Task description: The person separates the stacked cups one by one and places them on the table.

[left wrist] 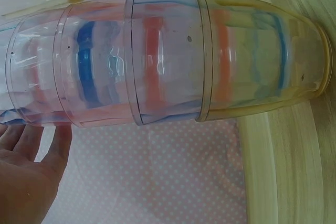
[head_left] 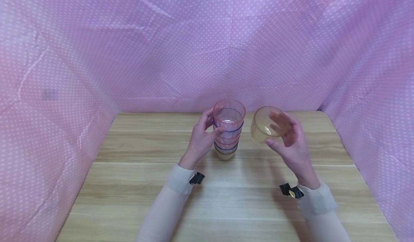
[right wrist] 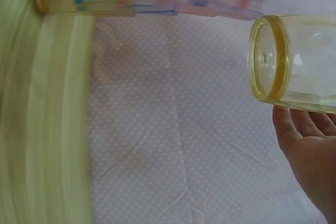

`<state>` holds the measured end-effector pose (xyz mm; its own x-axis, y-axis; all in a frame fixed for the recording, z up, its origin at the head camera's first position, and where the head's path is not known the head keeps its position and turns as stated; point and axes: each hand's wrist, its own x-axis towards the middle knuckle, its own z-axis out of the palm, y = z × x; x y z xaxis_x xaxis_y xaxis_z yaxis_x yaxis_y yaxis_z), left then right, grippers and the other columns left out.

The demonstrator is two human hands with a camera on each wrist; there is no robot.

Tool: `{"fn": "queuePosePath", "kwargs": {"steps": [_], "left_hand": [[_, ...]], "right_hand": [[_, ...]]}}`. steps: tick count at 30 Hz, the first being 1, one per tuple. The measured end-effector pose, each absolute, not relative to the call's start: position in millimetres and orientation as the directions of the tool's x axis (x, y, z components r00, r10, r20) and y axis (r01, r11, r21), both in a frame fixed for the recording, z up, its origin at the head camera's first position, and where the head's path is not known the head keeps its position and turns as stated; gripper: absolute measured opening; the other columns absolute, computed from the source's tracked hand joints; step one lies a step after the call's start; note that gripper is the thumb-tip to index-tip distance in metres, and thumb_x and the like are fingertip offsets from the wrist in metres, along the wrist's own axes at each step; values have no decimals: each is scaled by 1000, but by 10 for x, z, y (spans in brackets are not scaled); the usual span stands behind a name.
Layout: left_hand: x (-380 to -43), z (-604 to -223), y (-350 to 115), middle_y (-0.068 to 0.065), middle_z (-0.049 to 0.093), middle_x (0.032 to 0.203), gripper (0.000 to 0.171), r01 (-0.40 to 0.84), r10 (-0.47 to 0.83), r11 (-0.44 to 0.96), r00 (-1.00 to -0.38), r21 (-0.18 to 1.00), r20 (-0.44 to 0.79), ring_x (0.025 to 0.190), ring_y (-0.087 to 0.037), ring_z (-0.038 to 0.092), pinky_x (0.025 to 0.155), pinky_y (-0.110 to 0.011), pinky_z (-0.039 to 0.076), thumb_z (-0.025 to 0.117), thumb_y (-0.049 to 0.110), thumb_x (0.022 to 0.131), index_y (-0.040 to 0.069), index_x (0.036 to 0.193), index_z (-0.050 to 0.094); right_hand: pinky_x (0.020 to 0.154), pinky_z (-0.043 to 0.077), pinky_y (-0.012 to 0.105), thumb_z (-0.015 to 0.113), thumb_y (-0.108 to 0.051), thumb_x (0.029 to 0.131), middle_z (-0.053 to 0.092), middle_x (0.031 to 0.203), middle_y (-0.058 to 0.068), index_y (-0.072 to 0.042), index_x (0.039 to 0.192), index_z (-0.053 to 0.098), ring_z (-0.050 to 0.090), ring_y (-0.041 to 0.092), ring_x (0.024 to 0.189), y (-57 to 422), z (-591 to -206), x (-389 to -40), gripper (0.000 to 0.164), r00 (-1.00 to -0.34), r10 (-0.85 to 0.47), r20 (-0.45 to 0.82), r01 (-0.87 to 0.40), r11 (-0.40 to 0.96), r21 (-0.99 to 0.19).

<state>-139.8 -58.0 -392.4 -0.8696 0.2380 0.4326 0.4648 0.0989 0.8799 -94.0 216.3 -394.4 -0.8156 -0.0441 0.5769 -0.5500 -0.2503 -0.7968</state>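
A tall stack of nested clear plastic cups (head_left: 229,134) stands upright on the wooden table, yellow at the bottom, with blue-tinted and pink ones above and a pink one on top. My left hand (head_left: 202,136) grips the upper part of the stack from the left, thumb on the near side. In the left wrist view the fingers touch the upper cups (left wrist: 97,66). To the right of the stack, my right hand (head_left: 292,141) holds a single yellow cup (head_left: 261,129) above the table, tilted slightly. Its yellow base ring (right wrist: 278,59) shows in the right wrist view, close beside the stack.
The light wooden table (head_left: 145,184) lies under both forearms. Pink dotted cloth (head_left: 181,55) hangs behind the table's far edge and along both sides. A small black device (head_left: 197,178) sits at the left cuff, another black device (head_left: 291,191) at the right.
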Motion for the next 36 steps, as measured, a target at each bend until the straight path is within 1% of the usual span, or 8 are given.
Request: {"fn": "queuePosePath", "kwargs": {"steps": [6, 10, 18, 23, 26, 32, 34, 36], "left_hand": [[-1403, -3922, -580, -7, 54, 154, 96, 462, 239, 93, -870, 882, 430, 139, -27, 53, 114, -39, 47, 59, 73, 85, 4, 151, 46], [-1399, -3919, -579, -6, 54, 154, 95, 456, 239, 95, -873, 885, 425, 139, -26, 53, 114, -39, 47, 60, 72, 86, 4, 151, 46], [-1390, -3917, -580, -6, 53, 154, 95, 452, 242, 99, -875, 887, 419, 140, -24, 53, 114, -38, 47, 60, 72, 86, 4, 150, 46], [-1383, -3914, -580, -5, 53, 154, 95, 448, 241, 97, -877, 889, 415, 140, -25, 53, 114, -39, 47, 60, 72, 85, 5, 151, 46], [-1381, -3919, -582, -5, 54, 154, 95, 447, 241, 97, -877, 889, 415, 140, -25, 52, 115, -39, 47, 60, 72, 85, 5, 151, 46], [-1375, -3928, -588, -5, 54, 154, 96, 443, 238, 109, -881, 890, 409, 138, -25, 54, 115, -40, 47, 59, 75, 85, 6, 151, 46], [-1374, -3929, -587, -5, 54, 154, 97, 443, 238, 114, -881, 889, 408, 138, -26, 54, 115, -41, 47, 58, 75, 85, 6, 151, 46], [-1372, -3928, -587, -6, 54, 154, 97, 441, 239, 123, -883, 889, 404, 138, -27, 54, 115, -42, 47, 57, 76, 85, 7, 152, 45]], "right_hand": [[117, 44, 37, 66, 34, 74, 50, 152, 22, 8, 150, 37, 49, 29, 140, 2178, -4036, -940, 85, -854, -43, 519, -503, -189, -843], [117, 44, 37, 62, 37, 73, 49, 152, 23, 7, 150, 37, 49, 28, 140, 2180, -4102, -946, 87, -871, -43, 489, -477, -161, -864], [115, 44, 30, 67, 32, 77, 42, 154, 29, 2, 153, 33, 48, 24, 140, 2205, -4234, -965, 89, -902, -59, 428, -422, -99, -901], [115, 45, 29, 70, 30, 77, 39, 153, 34, -7, 157, 30, 49, 20, 139, 2216, -4318, -981, 97, -924, -69, 376, -374, -46, -926], [114, 45, 29, 71, 29, 76, 39, 151, 34, -10, 159, 29, 50, 19, 138, 2220, -4370, -996, 101, -929, -82, 361, -361, -15, -933], [113, 44, 22, 75, 21, 79, 43, 150, 27, -8, 159, 31, 49, 13, 137, 2243, -4460, -1029, 95, -944, -107, 311, -321, 88, -943], [113, 44, 21, 77, 19, 81, 44, 150, 26, -5, 158, 30, 48, 14, 137, 2250, -4482, -1039, 93, -949, -115, 293, -306, 122, -944], [113, 43, 20, 78, 16, 82, 43, 151, 26, -3, 159, 29, 47, 20, 139, 2256, -4499, -1048, 93, -955, -120, 271, -286, 141, -948]]}}
